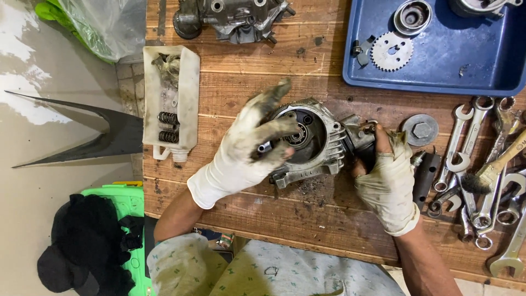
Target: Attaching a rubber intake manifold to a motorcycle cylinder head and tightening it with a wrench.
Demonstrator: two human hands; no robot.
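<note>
both hands wear dirty white gloves. the left hand point(246, 148) hovers over the open round face of a grey metal engine casing point(315, 142), fingers spread and half curled, their tips at the rim and over the bearing point(298, 134) inside; whether they press on it i cannot tell, and it grips nothing. the right hand point(386, 175) is closed round the casing's right end, thumb on top, holding it tilted on the wooden worktop point(246, 87). the casing lies between the two hands, touching the worktop, with dark grit under it.

just right of the right hand lie a round washer with a bolt point(421, 130) and a spread of wrenches point(482, 164), a brush point(493, 170) across them. beyond the right hand is a blue tray point(438, 71) holding a sprocket point(391, 51) and a round part point(412, 16). beyond the left hand sits another engine part point(230, 19). left of the left hand is a white tub point(189, 98) with springs point(168, 127) inside. near the left elbow, off the worktop, is a green crate point(123, 200) with black cloth point(85, 246) on it.
</note>
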